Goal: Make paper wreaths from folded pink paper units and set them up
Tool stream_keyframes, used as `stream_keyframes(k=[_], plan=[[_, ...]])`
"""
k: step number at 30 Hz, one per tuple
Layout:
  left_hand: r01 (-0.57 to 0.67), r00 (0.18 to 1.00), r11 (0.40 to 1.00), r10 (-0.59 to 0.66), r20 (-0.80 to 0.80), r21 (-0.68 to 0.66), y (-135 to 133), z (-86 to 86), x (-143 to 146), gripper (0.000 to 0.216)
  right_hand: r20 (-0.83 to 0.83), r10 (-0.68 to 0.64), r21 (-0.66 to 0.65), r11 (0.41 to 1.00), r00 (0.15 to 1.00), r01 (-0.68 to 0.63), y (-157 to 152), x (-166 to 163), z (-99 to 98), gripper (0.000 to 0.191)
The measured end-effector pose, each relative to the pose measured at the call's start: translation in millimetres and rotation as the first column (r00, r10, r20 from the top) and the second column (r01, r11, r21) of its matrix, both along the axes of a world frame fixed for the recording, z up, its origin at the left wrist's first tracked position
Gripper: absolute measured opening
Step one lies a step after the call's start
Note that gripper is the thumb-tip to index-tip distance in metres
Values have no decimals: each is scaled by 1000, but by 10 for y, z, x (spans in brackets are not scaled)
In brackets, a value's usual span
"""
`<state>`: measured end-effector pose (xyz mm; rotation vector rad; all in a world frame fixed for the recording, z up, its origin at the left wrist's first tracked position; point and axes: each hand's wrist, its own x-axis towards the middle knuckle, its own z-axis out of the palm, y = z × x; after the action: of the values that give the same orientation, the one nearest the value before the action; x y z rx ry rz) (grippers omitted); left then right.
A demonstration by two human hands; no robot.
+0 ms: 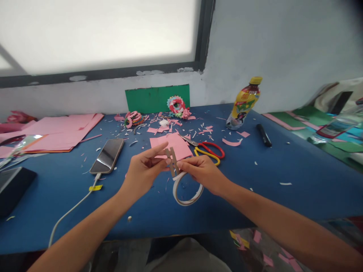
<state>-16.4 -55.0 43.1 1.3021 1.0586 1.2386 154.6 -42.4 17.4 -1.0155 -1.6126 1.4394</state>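
Observation:
My left hand is closed in a pinch on a narrow grey-brown strip. Beside it, a second similar strip is pinched by my right hand. A white ring-shaped roll of tape hangs just below my right hand, touching the lower end of the strips; whether they join it I cannot tell. Behind my hands lies a sheet of pink paper. Scissors with one red and one yellow handle rest open beside that sheet.
A phone on a white cable lies left. Pink sheets are stacked behind it. Paper wreaths and a green board stand at the wall. A bottle and a black marker are right. Scraps litter the blue table.

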Motion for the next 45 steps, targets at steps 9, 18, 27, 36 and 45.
stream_keyframes(k=[9, 18, 27, 36, 45], plan=[[-28, 999, 998, 29, 21, -52, 18, 53, 7, 38, 6, -42, 137, 990, 999, 41, 25, 52, 61, 25], [-9, 997, 998, 4, -81, -67, 48, 31, -22, 25, 13, -15, 206, 979, 1000, 12, 15, 59, 56, 22], [61, 997, 990, -66, -37, -127, 49, 19, -16, 31, 47, 3, 241, 970, 999, -14, 11, 53, 13, 23], [215, 976, 960, -206, 69, -178, 73, 1, -41, 31, -80, 195, 68, 980, 978, -189, 14, 49, 60, 21], [81, 987, 991, -65, 146, -107, 66, 27, -35, 23, -198, 106, -119, 984, 975, -131, 74, 116, 77, 36]])
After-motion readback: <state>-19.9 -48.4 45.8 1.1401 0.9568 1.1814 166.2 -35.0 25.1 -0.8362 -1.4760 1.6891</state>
